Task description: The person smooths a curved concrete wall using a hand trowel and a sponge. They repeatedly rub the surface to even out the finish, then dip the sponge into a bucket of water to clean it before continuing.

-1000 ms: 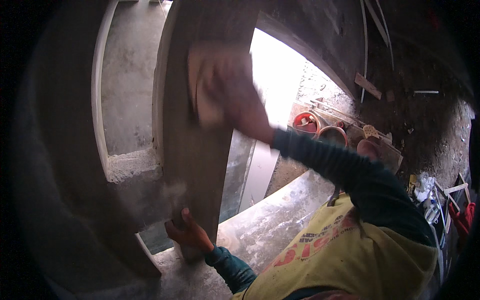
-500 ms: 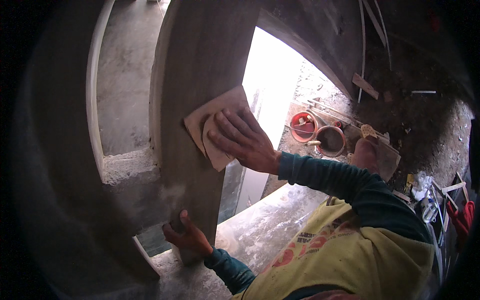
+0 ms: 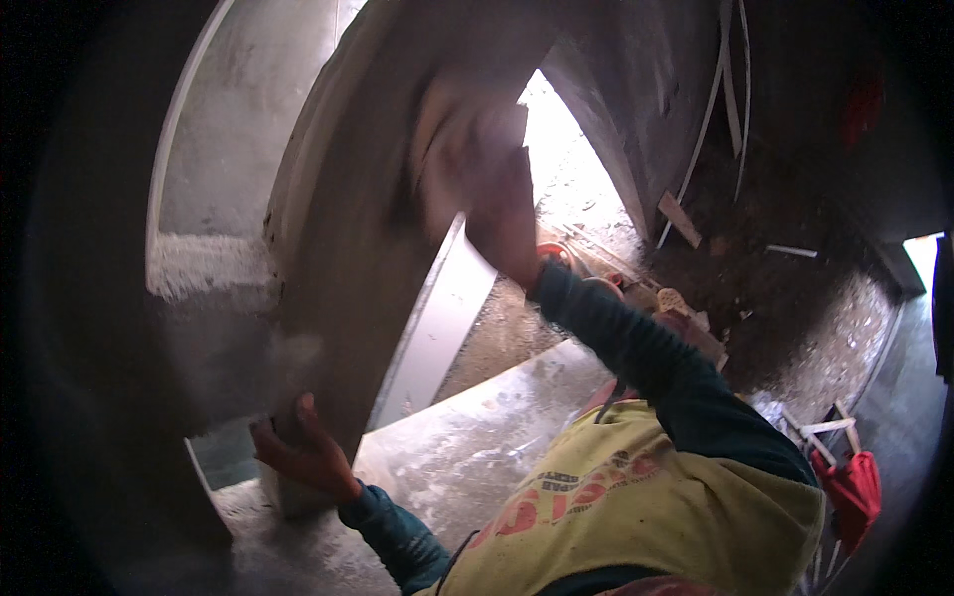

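A grey concrete column (image 3: 348,258) stands in front of me, with openings on both sides. High on its face, my right hand (image 3: 482,184) is smeared by motion and presses a flat tan sheet (image 3: 434,114) against the surface. The sheet is blurred and partly covered by the hand; its material cannot be told. Lower down, my left hand (image 3: 310,457) is closed around the column's lower part, thumb pointing up and fingers bent at its left edge.
A pale flat board (image 3: 432,328) slants beside the column, above a smooth concrete ledge (image 3: 477,402). Behind my right forearm, an orange bucket (image 3: 556,252) shows in part. A wood offcut (image 3: 680,219) lies on the dirt floor. Red cloth (image 3: 853,497) hangs at the right.
My right hand has moved up the column with the tan sheet. The view has shifted, so column and left hand appear further left. The buckets are now mostly hidden by my right arm.
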Motion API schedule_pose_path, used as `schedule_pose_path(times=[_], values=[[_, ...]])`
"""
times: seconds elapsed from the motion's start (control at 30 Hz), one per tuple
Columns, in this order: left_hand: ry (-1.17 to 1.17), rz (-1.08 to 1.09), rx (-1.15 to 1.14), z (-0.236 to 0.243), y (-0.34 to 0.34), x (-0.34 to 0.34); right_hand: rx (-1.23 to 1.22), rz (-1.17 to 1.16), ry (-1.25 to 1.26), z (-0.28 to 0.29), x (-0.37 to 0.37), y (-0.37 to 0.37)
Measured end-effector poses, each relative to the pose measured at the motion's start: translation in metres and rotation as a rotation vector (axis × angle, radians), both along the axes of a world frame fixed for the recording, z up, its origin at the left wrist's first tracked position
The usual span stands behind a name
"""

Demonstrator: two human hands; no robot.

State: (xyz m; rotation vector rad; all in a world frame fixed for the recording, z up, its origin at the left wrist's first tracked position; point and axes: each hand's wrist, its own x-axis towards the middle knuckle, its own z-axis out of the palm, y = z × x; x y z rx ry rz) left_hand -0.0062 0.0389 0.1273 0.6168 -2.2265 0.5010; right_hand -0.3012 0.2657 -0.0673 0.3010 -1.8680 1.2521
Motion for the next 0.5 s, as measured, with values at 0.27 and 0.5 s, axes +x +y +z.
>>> schedule_pose_path(times=[0.27, 0.5], values=[[-0.069, 0.071, 0.029, -0.006, -0.013, 0.005, 0.111, -0.021, 0.068, -0.013, -0.007, 0.006], [-0.107, -0.015, -0.123, -0.012, -0.017, 0.008, 0.124, 0.017, -0.072, -0.015, -0.088, 0.069]])
